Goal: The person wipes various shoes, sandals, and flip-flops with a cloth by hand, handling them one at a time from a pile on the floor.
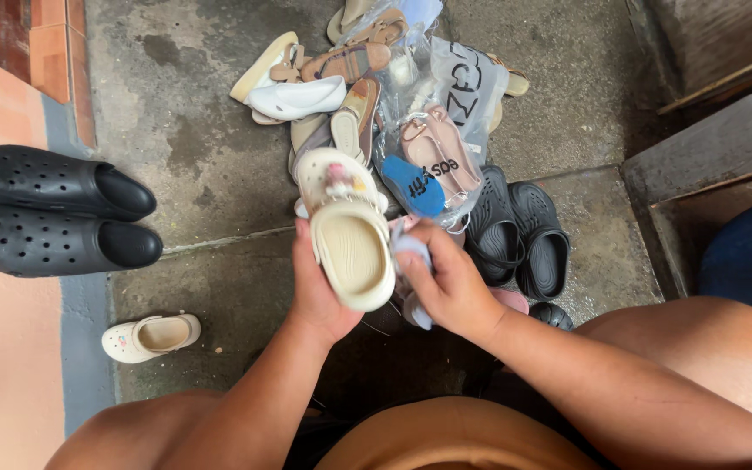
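Covering almost the whole view, the concrete floor (202, 174) carries everything. At its far edge lies a pile of sandals and shoes (341, 78), some inside clear plastic bags (446, 130). Near the left edge, two black clogs (54, 213) rest side by side, their toes pointing right. A pair of black slide sandals (520, 231) lies just right of the middle, touching the pile. Near the left edge, closer to the person, one small cream clog (150, 337) lies alone, well apart from the pile.

Above the middle of the floor, the left hand (319, 292) holds a cream child's clog (350, 231), with the opening turned up to the camera and a small decoration on its toe part. The grip of this hand is clenched around the clog from the left side. The right hand (450, 283) is just beside the clog, and its grip is closed on a light bluish cloth (411, 252), which touches the right side of the clog.
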